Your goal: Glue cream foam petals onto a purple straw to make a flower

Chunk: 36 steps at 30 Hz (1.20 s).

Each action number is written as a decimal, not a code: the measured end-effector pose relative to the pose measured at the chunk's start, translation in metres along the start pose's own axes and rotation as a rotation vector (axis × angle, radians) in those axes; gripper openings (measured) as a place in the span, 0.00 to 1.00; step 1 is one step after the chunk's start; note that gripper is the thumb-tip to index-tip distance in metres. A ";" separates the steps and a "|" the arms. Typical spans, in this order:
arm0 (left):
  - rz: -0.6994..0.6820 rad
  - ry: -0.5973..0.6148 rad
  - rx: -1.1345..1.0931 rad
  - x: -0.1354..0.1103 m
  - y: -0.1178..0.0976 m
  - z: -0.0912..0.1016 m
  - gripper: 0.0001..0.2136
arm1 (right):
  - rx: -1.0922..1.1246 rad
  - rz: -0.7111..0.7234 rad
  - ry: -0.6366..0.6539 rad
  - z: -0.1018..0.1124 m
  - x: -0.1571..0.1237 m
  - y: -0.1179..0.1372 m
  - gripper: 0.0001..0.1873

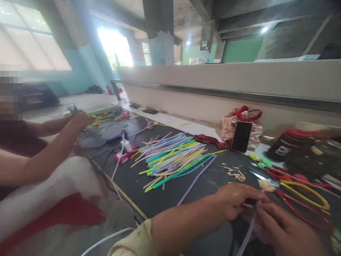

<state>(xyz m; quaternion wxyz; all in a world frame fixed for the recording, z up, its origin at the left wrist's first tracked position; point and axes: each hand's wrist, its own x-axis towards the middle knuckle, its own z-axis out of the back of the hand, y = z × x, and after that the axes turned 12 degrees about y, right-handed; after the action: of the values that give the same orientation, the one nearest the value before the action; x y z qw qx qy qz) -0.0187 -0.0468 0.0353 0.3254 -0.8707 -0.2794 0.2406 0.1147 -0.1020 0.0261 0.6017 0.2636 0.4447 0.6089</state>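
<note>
Low at the right of the head view, my left hand (237,201) and my right hand (285,227) meet with fingers pinched together. Between them runs a lilac pipe cleaner (248,234), its lower end hanging toward me. A small cream fuzzy piece (266,185) shows just above my fingertips; I cannot tell whether it is joined to the lilac one. Beyond my left forearm lies a pile of pastel pipe cleaners (173,160), with one lilac strand reaching toward me. Short cream cut pieces (237,174) are scattered past my left hand.
Scissors with red and yellow handles (303,193) lie beside my right hand. Behind them stand a dark jar (282,145), a phone (241,137) and a patterned bag (229,119). A white plug (126,145) and cables sit left of the pile. A co-worker's hands (80,119) work at far left.
</note>
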 end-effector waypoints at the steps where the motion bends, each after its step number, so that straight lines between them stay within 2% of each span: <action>1: -0.031 0.007 0.042 -0.004 0.000 0.000 0.04 | -0.077 0.037 -0.028 -0.002 -0.003 0.005 0.12; 4: -0.044 0.054 0.083 -0.015 -0.002 0.002 0.07 | -0.106 0.085 -0.012 -0.010 -0.012 0.022 0.13; 9: -0.087 0.110 0.129 -0.031 -0.004 -0.002 0.12 | 0.115 0.168 -0.015 -0.024 -0.025 0.038 0.14; 16: -0.136 0.113 0.223 -0.052 -0.001 -0.013 0.16 | 0.117 0.254 -0.036 -0.029 -0.040 0.041 0.14; 25: -0.168 0.052 0.317 -0.059 0.005 -0.015 0.16 | 0.070 0.274 0.023 -0.033 -0.048 0.035 0.11; 29: -0.184 0.028 0.404 -0.068 -0.001 -0.018 0.14 | 0.085 0.248 0.016 -0.022 -0.054 0.028 0.10; 32: -0.212 0.019 0.639 -0.076 -0.010 -0.018 0.12 | 0.129 0.244 -0.052 -0.005 -0.064 0.028 0.11; 36: -0.164 0.088 0.840 -0.081 -0.017 -0.020 0.08 | 0.053 0.345 -0.046 0.013 -0.078 0.036 0.22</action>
<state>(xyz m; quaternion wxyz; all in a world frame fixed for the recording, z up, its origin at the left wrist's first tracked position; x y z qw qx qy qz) -0.0713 -0.0975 0.0800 0.6814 -0.6468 -0.2114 0.2694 0.1189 -0.1701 0.0801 0.4911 0.3658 0.3948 0.6850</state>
